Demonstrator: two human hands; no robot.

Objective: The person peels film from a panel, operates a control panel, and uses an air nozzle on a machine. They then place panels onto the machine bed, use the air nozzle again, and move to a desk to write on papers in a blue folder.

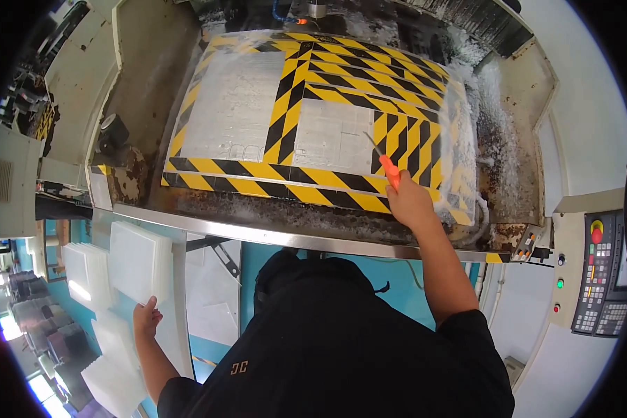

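My right hand (pixel 409 200) is closed around an orange-handled tool (pixel 389 167) with a thin metal shaft. Its tip is over a smaller pale plate (pixel 333 136), near a rectangular outline on its surface. Yellow-and-black striped tape surrounds that plate and a larger pale plate (pixel 233 104) to its left, on the machine bed. Low on the left, my left hand (pixel 147 319) has its fingers curled and its thumb at the lower edge of a stack of whitish translucent sheets (pixel 141 261). Whether it pinches a sheet is hidden.
More whitish sheets (pixel 87 275) are piled at the left. A metal rail (pixel 279 239) crosses the machine's front. White shavings (pixel 498 132) lie heaped right of the bed, below a spindle (pixel 317 10) at the back. A control panel (pixel 599 272) stands far right.
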